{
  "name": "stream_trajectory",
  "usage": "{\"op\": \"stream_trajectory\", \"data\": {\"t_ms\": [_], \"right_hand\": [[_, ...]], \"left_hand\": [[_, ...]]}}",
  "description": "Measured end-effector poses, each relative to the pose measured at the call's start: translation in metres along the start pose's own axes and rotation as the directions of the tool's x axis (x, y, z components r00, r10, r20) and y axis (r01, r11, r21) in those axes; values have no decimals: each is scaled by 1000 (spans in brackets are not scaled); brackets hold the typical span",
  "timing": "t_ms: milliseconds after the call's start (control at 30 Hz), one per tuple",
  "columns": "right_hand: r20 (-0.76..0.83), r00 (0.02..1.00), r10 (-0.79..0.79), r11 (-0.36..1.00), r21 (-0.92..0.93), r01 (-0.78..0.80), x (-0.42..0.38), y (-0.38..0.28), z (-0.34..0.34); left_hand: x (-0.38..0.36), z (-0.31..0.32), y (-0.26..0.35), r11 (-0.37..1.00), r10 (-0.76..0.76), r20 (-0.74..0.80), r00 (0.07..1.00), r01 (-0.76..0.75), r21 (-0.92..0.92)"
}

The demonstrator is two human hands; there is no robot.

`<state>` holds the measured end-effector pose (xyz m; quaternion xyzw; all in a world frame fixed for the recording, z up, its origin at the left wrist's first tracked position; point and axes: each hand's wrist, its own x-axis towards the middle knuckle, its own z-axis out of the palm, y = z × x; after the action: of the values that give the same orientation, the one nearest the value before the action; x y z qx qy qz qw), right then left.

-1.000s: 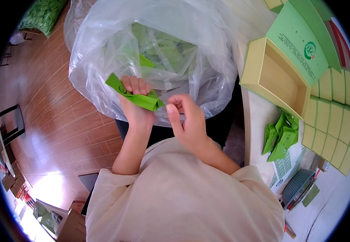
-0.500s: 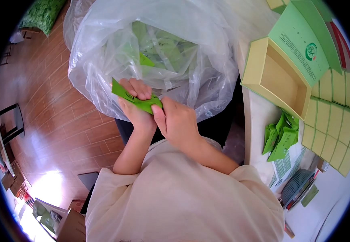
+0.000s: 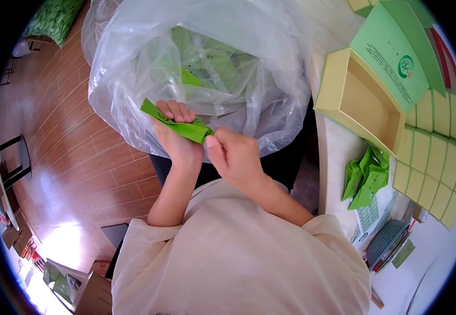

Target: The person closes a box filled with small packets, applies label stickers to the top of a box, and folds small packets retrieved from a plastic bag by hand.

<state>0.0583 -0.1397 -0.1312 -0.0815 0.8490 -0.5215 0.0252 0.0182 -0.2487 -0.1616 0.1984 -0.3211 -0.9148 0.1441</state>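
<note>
A slim green sachet [image 3: 178,126] lies slantwise across the palm of my left hand [image 3: 178,142], whose fingers curl over its far side. My right hand [image 3: 236,155] pinches the sachet's right end between thumb and curled fingers. Both hands are just above the near rim of a big clear plastic bag [image 3: 128,113]. Inside that bag, more green sachets [image 3: 212,65] show through the film. To the right, a small pile of green sachets [image 3: 365,176] rests on the table.
An open gift box [image 3: 364,100] with a green lid stands on the table [image 3: 335,173] at right. Beside it are rows of pale yellow boxes [image 3: 430,152] and a grey basket [image 3: 385,244]. A cardboard box [image 3: 94,294] sits at lower left, and a black chair [image 3: 20,157] further back.
My right hand has shifted slightly right and down, its thumb moving off the sachet's face to its end. The sachet now looks more folded along its length.
</note>
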Motion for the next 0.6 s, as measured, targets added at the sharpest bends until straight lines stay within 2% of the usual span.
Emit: {"op": "stream_trajectory", "data": {"t_ms": [100,167,233,300,333,367,433,467,533,600], "right_hand": [[-12,998,67,998,10,-67,1,-2,6],[-27,999,42,999,6,-42,-2,6,10],[-44,999,17,1000,-1,-17,-6,9,8],[4,994,113,992,49,-113,-10,6,0],[6,994,110,993,48,-110,-8,2,-2],[-57,996,63,994,88,-58,-5,-3,-5],[-128,992,18,993,122,-2,-3,-5,-9],[-74,997,-29,996,80,35,-4,-1,-8],[-20,997,-77,996,39,77,-5,8,-7],[-204,963,-175,974,-176,140,-6,17,-7]], "left_hand": [[-2,0,-3,996,21,21,1000,-23,82],[-2,0,-2,991,31,5,1000,-31,131],[0,-4,-1,999,-18,36,999,16,42],[2,-3,-1,998,-60,14,998,60,-1],[3,-2,-1,994,-104,-9,995,103,-45],[4,-8,-4,994,-102,-8,995,102,-47],[6,-16,-9,935,-247,221,943,291,-200],[4,-18,-12,935,-248,225,942,294,-200],[-6,-2,-14,908,-417,38,908,418,-17],[-22,24,-10,914,-404,28,914,402,53]]}}
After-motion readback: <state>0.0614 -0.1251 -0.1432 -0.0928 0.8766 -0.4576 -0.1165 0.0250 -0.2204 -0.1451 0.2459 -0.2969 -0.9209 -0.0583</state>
